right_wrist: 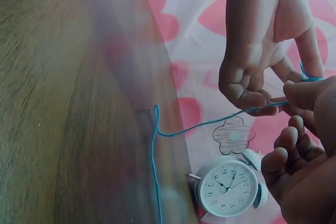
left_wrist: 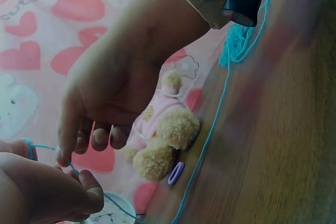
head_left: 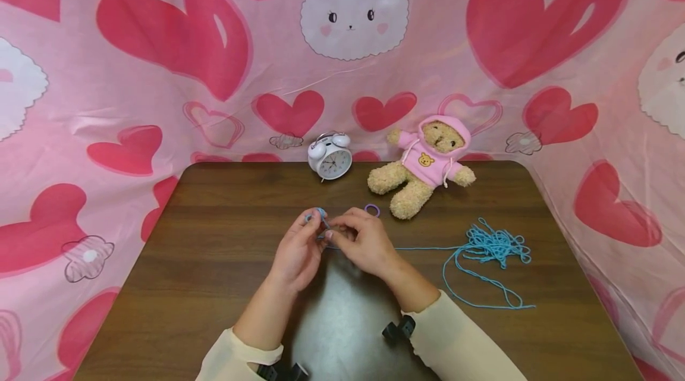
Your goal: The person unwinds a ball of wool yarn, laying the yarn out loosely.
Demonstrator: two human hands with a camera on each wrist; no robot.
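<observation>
Light blue yarn (head_left: 321, 213) is looped round a finger of my left hand (head_left: 298, 259), just in front of the clock. The same hand's curled lower fingers hold the strand that runs off below, as the right wrist view shows. My right hand (head_left: 369, 245) is close beside it, thumb and forefinger pinching the yarn (left_wrist: 72, 168) between the two hands. In the left wrist view its other fingers hang loosely bent. From the hands the strand (head_left: 423, 248) trails right across the table to a loose tangled pile of yarn (head_left: 495, 244).
Behind the hands, a white twin-bell alarm clock (head_left: 332, 161) stands at the table's back edge. A teddy bear (head_left: 425, 167) in a pink hoodie leans to its right. A small purple ring (head_left: 371, 210) lies by the bear's foot. Pink heart-printed cloth (head_left: 225, 119) surrounds the brown table (head_left: 203, 238).
</observation>
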